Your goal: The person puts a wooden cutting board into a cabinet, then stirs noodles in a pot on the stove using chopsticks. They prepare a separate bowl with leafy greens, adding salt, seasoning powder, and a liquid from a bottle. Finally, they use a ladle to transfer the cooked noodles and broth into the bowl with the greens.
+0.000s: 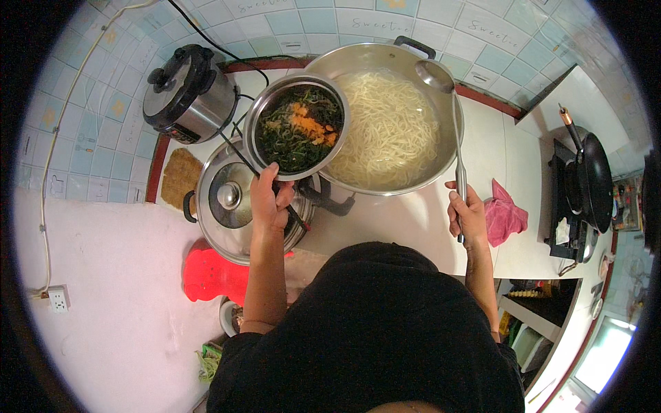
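My left hand (272,199) grips the near rim of a stainless steel bowl (251,135) and a pair of dark chopsticks. Inside the bowl lie dark leafy greens (294,152) with an orange chopped topping (310,124). The bowl is held over the left edge of a large metal pot (448,144), which holds pale noodles (390,129) in cloudy liquid. In my right hand (467,212) is the handle of a steel ladle (436,76); its scoop is at the pot's far right rim.
A lidded pan (242,248) stands below the bowl, with an electric pressure cooker (181,95) behind it. Right of my right hand lies a pink cloth (503,214). A black wok (596,180) rests on a stove at the right. A red stool (214,276) is at the lower left.
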`<state>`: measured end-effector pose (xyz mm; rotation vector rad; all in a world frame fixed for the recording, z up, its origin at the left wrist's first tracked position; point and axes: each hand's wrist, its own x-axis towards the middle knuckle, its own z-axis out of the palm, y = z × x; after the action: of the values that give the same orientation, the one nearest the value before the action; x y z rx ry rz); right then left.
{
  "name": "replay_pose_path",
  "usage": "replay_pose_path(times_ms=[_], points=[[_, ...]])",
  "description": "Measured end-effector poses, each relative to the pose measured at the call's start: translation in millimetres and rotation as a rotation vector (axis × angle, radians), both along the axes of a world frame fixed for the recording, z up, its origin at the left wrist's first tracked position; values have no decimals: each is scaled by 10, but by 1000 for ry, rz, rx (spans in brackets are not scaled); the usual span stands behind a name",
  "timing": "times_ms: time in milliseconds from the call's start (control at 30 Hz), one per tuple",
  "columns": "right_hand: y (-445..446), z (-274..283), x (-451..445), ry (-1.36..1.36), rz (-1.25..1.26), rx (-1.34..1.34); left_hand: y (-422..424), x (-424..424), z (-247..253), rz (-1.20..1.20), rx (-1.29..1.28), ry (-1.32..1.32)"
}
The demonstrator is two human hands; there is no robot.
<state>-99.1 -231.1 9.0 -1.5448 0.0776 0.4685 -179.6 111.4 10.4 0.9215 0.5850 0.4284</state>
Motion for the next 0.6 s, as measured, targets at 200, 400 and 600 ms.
replay_pose_path(times_ms=[200, 400, 600], points=[[-1, -7, -2, 0, 1, 1, 22, -18, -15, -55, -1, -37], [2, -9, -1, -5, -2, -18, 41, -25, -53, -49, -16, -40], [7, -20, -5, -13, -3, -8, 35, -24, -55, -47, -8, -32]])
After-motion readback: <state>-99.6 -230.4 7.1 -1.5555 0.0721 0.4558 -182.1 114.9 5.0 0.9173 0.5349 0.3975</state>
